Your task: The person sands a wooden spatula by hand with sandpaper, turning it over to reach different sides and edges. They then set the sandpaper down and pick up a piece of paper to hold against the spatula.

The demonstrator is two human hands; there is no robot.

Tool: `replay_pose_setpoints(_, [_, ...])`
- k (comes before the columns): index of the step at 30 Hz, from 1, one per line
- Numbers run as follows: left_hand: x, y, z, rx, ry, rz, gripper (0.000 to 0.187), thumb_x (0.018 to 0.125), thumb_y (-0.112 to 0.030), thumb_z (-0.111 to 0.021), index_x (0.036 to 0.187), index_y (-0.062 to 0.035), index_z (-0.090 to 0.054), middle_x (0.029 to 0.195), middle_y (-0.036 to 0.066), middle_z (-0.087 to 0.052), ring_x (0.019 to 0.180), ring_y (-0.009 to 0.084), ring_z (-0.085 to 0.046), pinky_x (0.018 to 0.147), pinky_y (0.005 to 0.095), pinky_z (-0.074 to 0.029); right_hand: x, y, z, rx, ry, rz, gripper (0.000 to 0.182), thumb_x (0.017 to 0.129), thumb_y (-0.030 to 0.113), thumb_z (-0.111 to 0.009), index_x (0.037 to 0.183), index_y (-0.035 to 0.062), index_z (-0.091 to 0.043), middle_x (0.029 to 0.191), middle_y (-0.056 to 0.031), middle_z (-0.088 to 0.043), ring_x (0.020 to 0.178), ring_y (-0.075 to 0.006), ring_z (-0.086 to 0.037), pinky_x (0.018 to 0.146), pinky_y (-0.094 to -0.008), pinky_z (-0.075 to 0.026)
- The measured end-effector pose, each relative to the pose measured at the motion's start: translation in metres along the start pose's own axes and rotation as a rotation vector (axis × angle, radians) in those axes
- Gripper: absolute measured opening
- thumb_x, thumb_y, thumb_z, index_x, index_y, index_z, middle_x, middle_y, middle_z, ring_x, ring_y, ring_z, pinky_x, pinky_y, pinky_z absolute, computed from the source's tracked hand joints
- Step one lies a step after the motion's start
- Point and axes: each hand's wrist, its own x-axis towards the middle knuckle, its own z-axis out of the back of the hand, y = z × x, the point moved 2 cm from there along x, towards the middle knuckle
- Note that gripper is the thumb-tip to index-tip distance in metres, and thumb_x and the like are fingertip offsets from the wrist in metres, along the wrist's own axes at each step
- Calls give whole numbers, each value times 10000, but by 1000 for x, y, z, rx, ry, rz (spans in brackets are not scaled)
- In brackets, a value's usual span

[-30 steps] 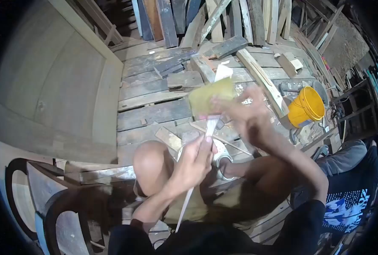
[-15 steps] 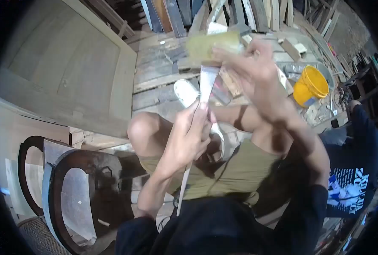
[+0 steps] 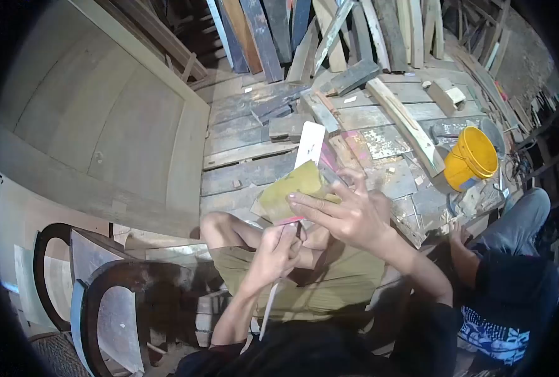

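My left hand [image 3: 276,254] is closed round a long pale strip [image 3: 269,311] whose narrow tail runs down over my lap. A flat white end [image 3: 310,144] shows beyond the yellow sheet and lines up with the strip; whether they are one piece is hidden. My right hand [image 3: 348,210] grips the yellow sheet [image 3: 286,191], which looks like sandpaper and is bent over the strip's upper part. The right thumb and fingers press at its right side, just above my left hand. A pink edge [image 3: 290,220] peeks out below the sheet.
Another person [image 3: 506,276] sits close on my right. A yellow bucket [image 3: 462,166], a long plank [image 3: 405,122] and wood offcuts [image 3: 289,127] lie ahead on the board floor. A large wooden panel [image 3: 122,119] stands left, and dark curved chair parts [image 3: 97,314] lower left.
The sheet and my right hand have come down towards my left hand, from far up the strip. The view has shifted, showing more of the floor ahead.
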Motion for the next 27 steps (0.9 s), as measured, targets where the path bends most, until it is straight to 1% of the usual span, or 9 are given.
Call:
replay_pose_setpoints(5, [21, 22, 11, 72, -84, 61, 334, 1057, -313, -366, 911, -44, -501, 551, -59, -280, 375, 30, -223, 343, 215, -175, -12, -32, -41, -29, 77, -253, 499, 712, 401, -691, 1129, 127, -702, 1109, 50, -706, 835, -211, -550, 860, -359, -399])
replay_pose_setpoints(8, [21, 52, 29, 7, -163, 170, 320, 1059, -299, -363, 894, -56, -490, 566, -55, -293, 382, 33, -219, 344, 220, -180, -30, -24, -71, 141, 202, -77, 359, 753, 191, -653, 1101, 115, -701, 1113, 20, -709, 837, -216, -547, 854, -393, -377])
replay_pose_setpoints(10, [12, 71, 34, -115, -173, 244, 315, 1058, -301, -365, 888, -67, -488, 574, -51, -303, 387, 34, -217, 346, 221, -182, -36, -26, -91, 242, 247, -304, 314, 768, 137, -621, 1070, 103, -702, 1130, 3, -704, 838, -221, -545, 859, -414, -361])
replay_pose_setpoints(13, [3, 91, 39, -148, -205, 314, 330, 1058, -313, -362, 890, -57, -484, 565, -44, -304, 383, 45, -218, 343, 220, -189, -56, -20, -109, 124, 314, -305, 347, 777, 184, -627, 1111, 119, -698, 1127, -27, -703, 885, -220, -547, 882, -408, -336])
replay_pose_setpoints(16, [3, 97, 58, -147, -118, 305, 335, 1058, -312, -355, 895, -49, -482, 539, -32, -338, 353, 53, -275, 326, 231, -210, -66, 17, -112, 165, 347, -21, 394, 753, 219, -651, 1128, 106, -693, 1096, -49, -708, 894, -247, -542, 888, -407, -330])
replay_pose_setpoints(18, [3, 100, 68, -152, -52, 323, 332, 1059, -304, -354, 890, -49, -484, 533, -28, -352, 358, 54, -298, 333, 228, -225, -68, 7, -122, 259, 319, -368, 391, 745, 223, -664, 1121, 121, -697, 1130, -37, -696, 907, -261, -530, 915, -428, -339])
replay_pose_setpoints(21, [5, 107, 79, -169, 43, 282, 339, 1059, -316, -350, 921, -38, -487, 566, -12, -363, 359, 60, -305, 325, 227, -232, -69, 8, -124, 157, 414, -451, 332, 791, 173, -641, 1114, 143, -711, 1163, -52, -681, 1036, -249, -511, 956, -411, -355])
replay_pose_setpoints(25, [8, 101, 92, -159, 76, 209, 333, 1059, -306, -352, 919, -32, -479, 571, -9, -363, 365, 58, -313, 326, 229, -234, -49, 30, -125, 131, 428, -229, 313, 807, 122, -623, 1097, 168, -731, 1133, -30, -693, 1098, -200, -504, 1000, -377, -332])
replay_pose_setpoints(27, [8, 99, 91, -160, 97, 228, 335, 1062, -281, -352, 870, -41, -485, 557, -30, -368, 422, 45, -327, 402, 224, -295, -39, 3, -127, 81, 416, -483, 342, 793, 125, -628, 1127, 130, -704, 1112, 16, -690, 1004, -208, -508, 987, -367, -353])
